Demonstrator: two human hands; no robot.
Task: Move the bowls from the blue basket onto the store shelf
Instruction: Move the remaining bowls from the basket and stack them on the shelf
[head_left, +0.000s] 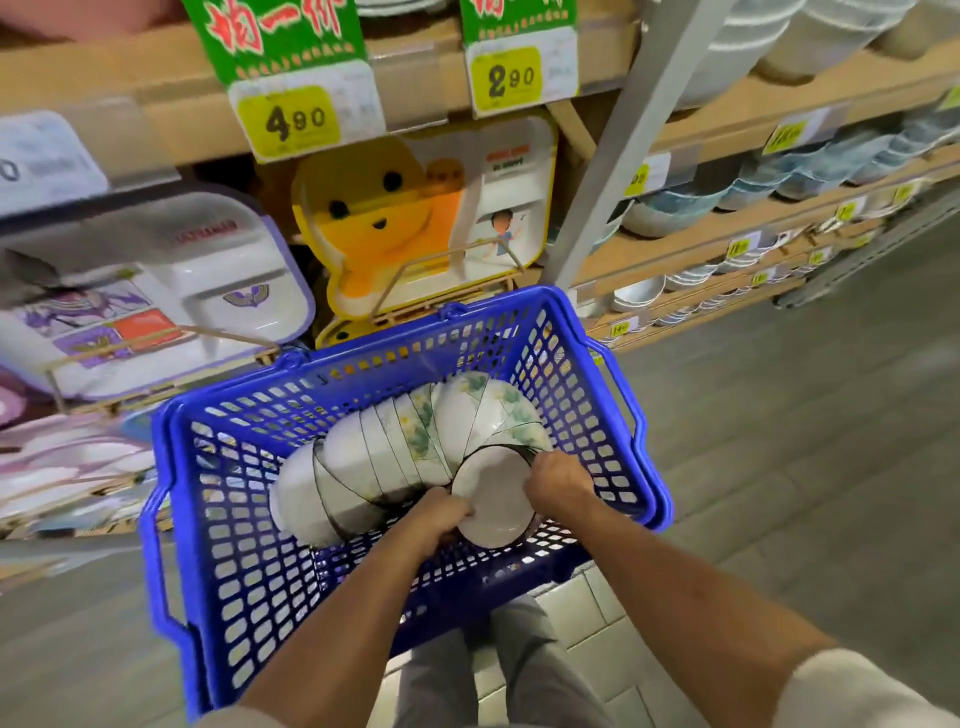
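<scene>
A blue plastic basket (597, 364) stands on the floor in front of the store shelf (182, 93). Inside lies a curved row of nested white bowls (395, 447) with green leaf prints, on their sides. The end bowl (493, 493) of the row faces me with its white inside. My left hand (444, 517) grips its left rim and my right hand (558, 480) grips its right rim. Both hands are inside the basket.
Children's divided trays, one purple (156, 291) and one yellow (415, 223), stand on wire racks behind the basket. Yellow price tags hang from the shelf edge above. A grey upright post (623, 145) splits the shelving. Stacked bowls (753, 192) fill the right-hand shelves. Grey tiled floor lies to the right.
</scene>
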